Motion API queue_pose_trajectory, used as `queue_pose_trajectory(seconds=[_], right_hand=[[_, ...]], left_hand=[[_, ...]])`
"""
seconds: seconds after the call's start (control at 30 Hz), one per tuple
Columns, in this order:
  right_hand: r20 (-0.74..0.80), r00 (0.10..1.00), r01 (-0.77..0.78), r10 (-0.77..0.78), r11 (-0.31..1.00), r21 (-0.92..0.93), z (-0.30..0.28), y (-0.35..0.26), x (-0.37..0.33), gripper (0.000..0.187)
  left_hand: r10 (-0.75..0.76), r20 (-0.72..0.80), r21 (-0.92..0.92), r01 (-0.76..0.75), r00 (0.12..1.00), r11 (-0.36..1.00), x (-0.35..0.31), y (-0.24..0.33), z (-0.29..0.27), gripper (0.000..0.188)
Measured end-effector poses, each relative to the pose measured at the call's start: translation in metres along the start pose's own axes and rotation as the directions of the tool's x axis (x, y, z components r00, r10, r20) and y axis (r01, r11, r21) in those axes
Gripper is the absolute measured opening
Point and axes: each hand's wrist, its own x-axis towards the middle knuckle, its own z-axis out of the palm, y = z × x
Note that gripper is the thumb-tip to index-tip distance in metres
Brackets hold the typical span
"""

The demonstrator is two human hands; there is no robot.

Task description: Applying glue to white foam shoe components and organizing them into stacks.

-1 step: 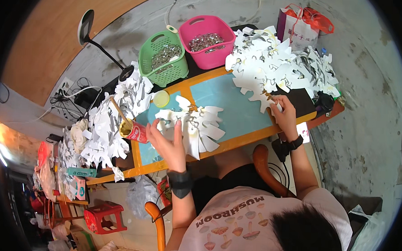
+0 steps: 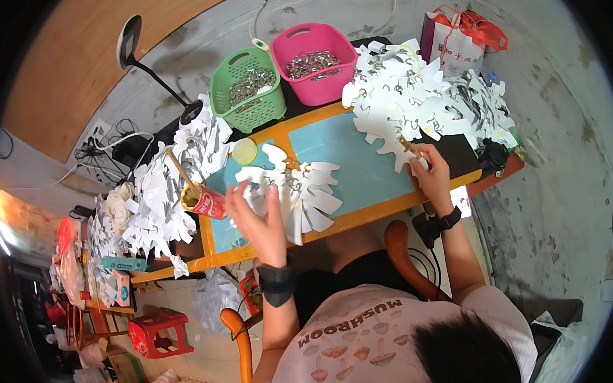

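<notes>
My left hand (image 2: 259, 220) has its fingers spread above a fanned cluster of white strip-like pieces (image 2: 317, 192) with small metal rings among them, on the blue work mat (image 2: 349, 149). No object shows in that hand. My right hand (image 2: 433, 174) has thumb and fingers drawn together at the mat's right end, around a small white object whose kind I cannot make out. A small tan-brown thing (image 2: 409, 147) shows by the fingertips. Just beyond lies a large heap of white pieces (image 2: 406, 93). Left of my left hand leans a red can (image 2: 210, 204) with a stick in yellowish paste.
Green (image 2: 276, 104) and pink (image 2: 324, 89) baskets with small shiny metal parts stand at the back. A round yellowish lid (image 2: 245, 151) lies on the mat. More white pieces (image 2: 159, 205) cover the left side, near a lamp-like stand (image 2: 164, 86). An orange chair arm (image 2: 403, 254) is close by.
My left hand has shifted very slightly right over the white cluster. The fingers of my right hand have moved a little; everything else looks the same.
</notes>
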Motion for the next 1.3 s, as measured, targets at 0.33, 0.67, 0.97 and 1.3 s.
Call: queue_pose_trajectory(seconds=[0.33, 0.67, 0.97, 1.3], right_hand=[[0.34, 0.888, 0.2, -0.308, 0.927, 0.317, 0.02, -0.055, 0.015, 0.023], [0.263, 0.959, 0.273, -0.104, 0.591, -0.76, -0.003, 0.009, 0.097, 0.062], [0.392, 0.916, 0.049, -0.08, 0.995, 0.088, 0.024, -0.06, 0.029, 0.059], [0.542, 0.839, -0.027, -0.05, 0.991, 0.133, 0.008, -0.059, 0.036, 0.062]], left_hand=[[-0.16, 0.825, -0.503, 0.833, 0.542, 0.23, -0.036, 0.045, 0.089, 0.033], [-0.163, 0.763, -0.53, 0.75, 0.625, 0.394, -0.045, 0.058, 0.101, 0.024], [-0.23, 0.845, -0.452, 0.875, 0.482, 0.172, -0.04, 0.077, 0.106, 0.035], [-0.24, 0.771, -0.561, 0.807, 0.591, 0.185, -0.044, 0.069, 0.123, 0.021]])
